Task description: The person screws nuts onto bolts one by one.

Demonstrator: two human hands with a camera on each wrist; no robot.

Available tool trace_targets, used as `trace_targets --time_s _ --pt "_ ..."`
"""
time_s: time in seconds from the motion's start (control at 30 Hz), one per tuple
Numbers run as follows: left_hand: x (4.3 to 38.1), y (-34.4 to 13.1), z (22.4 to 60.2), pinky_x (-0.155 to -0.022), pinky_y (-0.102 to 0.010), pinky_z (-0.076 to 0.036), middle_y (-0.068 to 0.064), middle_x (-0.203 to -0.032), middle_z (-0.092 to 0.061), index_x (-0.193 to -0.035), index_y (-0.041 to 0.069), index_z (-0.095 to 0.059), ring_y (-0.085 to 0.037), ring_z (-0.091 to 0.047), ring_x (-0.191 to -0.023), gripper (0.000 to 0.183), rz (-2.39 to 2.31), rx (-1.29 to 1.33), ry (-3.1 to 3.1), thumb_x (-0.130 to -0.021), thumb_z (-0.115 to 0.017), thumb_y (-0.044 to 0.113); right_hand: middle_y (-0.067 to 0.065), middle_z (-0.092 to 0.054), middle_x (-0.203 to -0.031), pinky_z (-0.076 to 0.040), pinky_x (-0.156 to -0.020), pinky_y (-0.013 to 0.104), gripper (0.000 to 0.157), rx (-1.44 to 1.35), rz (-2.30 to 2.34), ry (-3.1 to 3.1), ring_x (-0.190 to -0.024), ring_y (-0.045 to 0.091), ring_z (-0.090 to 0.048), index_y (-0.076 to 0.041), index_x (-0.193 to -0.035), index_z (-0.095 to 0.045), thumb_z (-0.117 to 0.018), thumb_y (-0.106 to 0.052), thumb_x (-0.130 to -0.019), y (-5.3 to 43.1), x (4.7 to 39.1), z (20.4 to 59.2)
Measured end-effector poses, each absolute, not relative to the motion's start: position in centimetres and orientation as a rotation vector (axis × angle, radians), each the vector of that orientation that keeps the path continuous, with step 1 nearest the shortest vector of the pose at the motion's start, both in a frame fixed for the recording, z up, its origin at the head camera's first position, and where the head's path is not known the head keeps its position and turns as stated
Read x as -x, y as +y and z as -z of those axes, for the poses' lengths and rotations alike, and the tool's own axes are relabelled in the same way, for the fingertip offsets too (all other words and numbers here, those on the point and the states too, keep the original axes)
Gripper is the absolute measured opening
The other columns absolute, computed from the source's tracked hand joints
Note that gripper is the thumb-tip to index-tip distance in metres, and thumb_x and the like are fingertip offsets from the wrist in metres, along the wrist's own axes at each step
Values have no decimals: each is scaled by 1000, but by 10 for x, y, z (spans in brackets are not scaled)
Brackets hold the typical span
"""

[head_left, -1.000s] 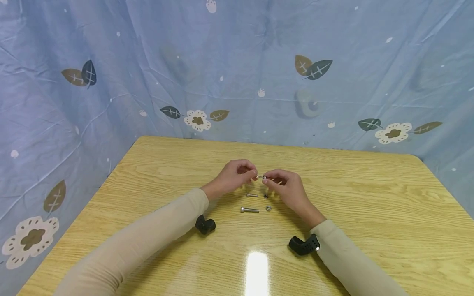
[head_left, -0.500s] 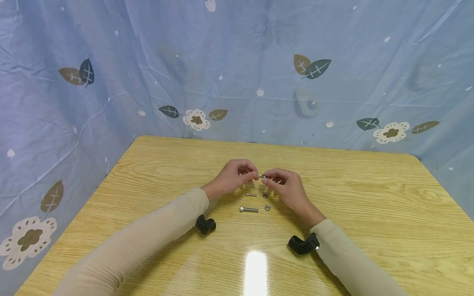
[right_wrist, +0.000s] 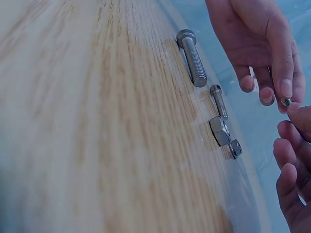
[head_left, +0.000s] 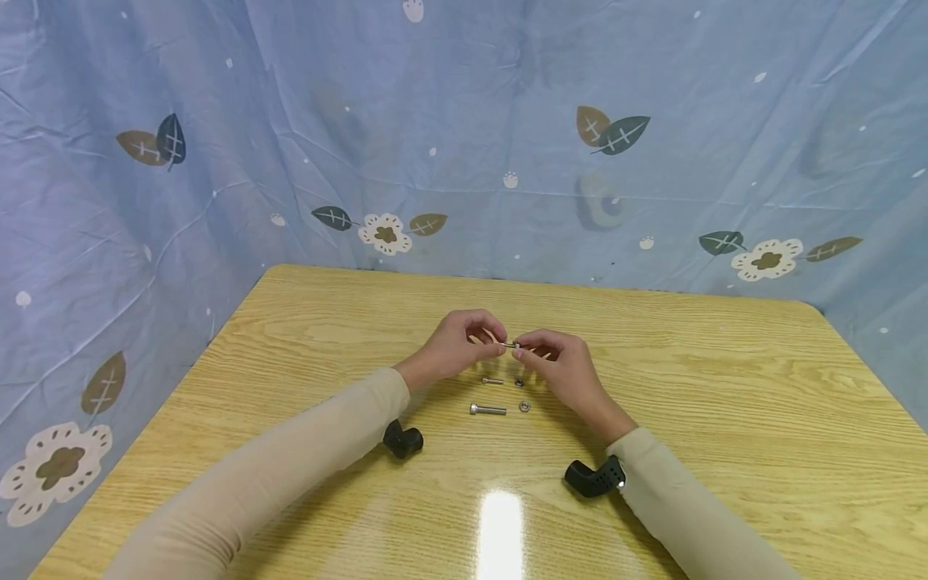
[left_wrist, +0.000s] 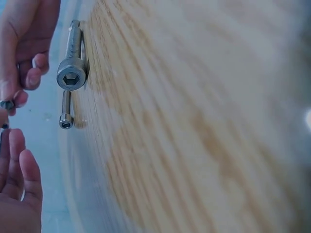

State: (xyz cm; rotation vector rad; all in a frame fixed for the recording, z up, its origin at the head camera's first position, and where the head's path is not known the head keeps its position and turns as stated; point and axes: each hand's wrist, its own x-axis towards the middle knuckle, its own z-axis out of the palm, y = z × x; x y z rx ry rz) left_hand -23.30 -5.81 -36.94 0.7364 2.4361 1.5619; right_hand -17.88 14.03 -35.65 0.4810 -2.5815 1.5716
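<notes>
Over the table's middle, the left hand (head_left: pixel 464 342) pinches a small metal screw (head_left: pixel 509 345) between thumb and fingertips, its shank pointing right. The right hand (head_left: pixel 565 366) pinches a small nut (head_left: pixel 517 345) at that screw's right end. In the left wrist view the nut (left_wrist: pixel 7 104) shows dark at the right fingertips. A metal bit of the fastener (right_wrist: pixel 286 102) shows between both hands in the right wrist view. Just nearer the body lie a small socket-head screw (head_left: pixel 492 381), a small nut (head_left: pixel 519 383), a larger socket-head bolt (head_left: pixel 488 409) and a larger nut (head_left: pixel 525 407).
The wood-grain table (head_left: pixel 689 403) has rounded far corners. A blue patterned curtain (head_left: pixel 464 161) hangs behind it and along the left. Black wrist mounts (head_left: pixel 402 441) sit under both forearms. A bright light reflection lies on the near tabletop.
The left fingertips have shifted slightly right, closer to the right hand, and less of the screw shows between them. The right hand stays in place; the pieces on the table have not moved.
</notes>
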Motion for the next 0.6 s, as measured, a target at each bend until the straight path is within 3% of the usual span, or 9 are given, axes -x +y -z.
trace_targets --time_s 0.3,0.6 --pt "232 -58 368 -74 -36 -57 -7 -96 -69 -104 11 -68 -28 -68 -87 22 -1560 -649 2391 -99 -57 29 19 -70 -102 -55 -64 37 23 -488 -1569 -2569 -79 39 -67 -1 -112 -69 -65 -13 -93 147 194 380" --pt "232 -58 369 -70 -40 -56 -14 -94 -71 -101 12 -68 -31 -68 -85 14 -1561 -659 2371 -98 -59 22 13 -71 -99 -55 -62 30 23 -508 -1603 -2537 -76 29 -69 -9 -109 -71 -68 -24 -92 151 200 386"
